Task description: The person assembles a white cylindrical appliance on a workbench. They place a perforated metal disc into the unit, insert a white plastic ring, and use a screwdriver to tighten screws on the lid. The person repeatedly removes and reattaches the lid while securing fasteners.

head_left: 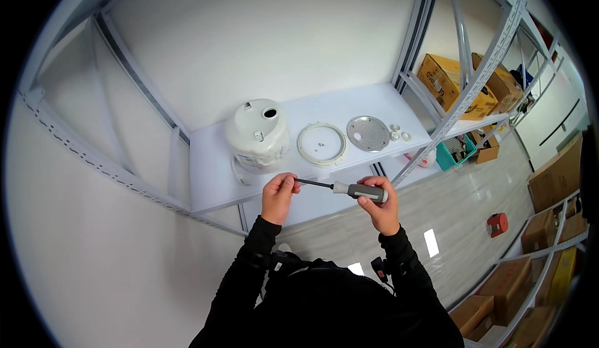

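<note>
Yellow-brown cardboard boxes (465,86) sit on the neighbouring shelf to the right, past the slanted metal upright (474,86); one shows dark print on its side. More brown cartons (555,179) fill the racks along the right rim, and a small red container (497,224) stands alone on the grey floor. A teal bin (450,154) sits low beneath the boxes.

On the white shelf (206,179), a white cooker body (258,137) stands left of centre near the front edge, with a pale label band around its lower wall. To its right lie a white ring (321,143), then a round perforated metal plate (368,132), then small white caps (399,134) towards the shelf's right end.

In front of the shelf's front edge, above the floor, the right hand (380,204) is closed around the grey handle of a screwdriver (349,189), held roughly level. The left hand (279,195) pinches the tip of its dark shaft between fingers and thumb, just below the cooker body. Nothing lies between the hands and the shelf.
</note>
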Action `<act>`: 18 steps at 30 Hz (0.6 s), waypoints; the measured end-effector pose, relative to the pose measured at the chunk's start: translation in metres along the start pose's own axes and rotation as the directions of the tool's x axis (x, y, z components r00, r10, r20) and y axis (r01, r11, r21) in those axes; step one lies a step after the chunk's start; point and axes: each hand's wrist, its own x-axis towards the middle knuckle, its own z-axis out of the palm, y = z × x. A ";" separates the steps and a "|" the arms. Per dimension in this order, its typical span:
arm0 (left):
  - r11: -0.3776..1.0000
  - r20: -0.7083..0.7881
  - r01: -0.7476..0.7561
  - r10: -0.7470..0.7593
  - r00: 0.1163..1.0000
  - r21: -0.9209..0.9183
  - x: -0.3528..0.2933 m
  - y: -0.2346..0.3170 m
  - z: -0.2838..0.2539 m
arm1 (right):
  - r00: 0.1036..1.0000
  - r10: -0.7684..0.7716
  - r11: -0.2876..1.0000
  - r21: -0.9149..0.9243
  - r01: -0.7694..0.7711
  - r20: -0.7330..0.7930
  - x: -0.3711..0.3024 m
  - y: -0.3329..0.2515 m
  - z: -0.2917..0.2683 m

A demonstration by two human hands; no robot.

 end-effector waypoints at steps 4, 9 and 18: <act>1.000 0.025 -0.003 0.002 1.000 0.025 0.000 0.001 0.011 | 0.991 -0.002 0.966 -0.254 0.036 0.132 -0.005 -0.018 -0.022; 1.000 0.005 0.026 -0.026 1.000 -0.007 0.002 0.003 0.029 | 0.988 0.022 0.890 -0.453 0.051 0.154 -0.011 -0.030 -0.026; 0.966 -0.205 0.186 -0.222 0.953 -0.182 0.010 -0.003 0.038 | 0.970 -0.020 0.781 -0.602 0.167 0.244 -0.018 -0.030 0.021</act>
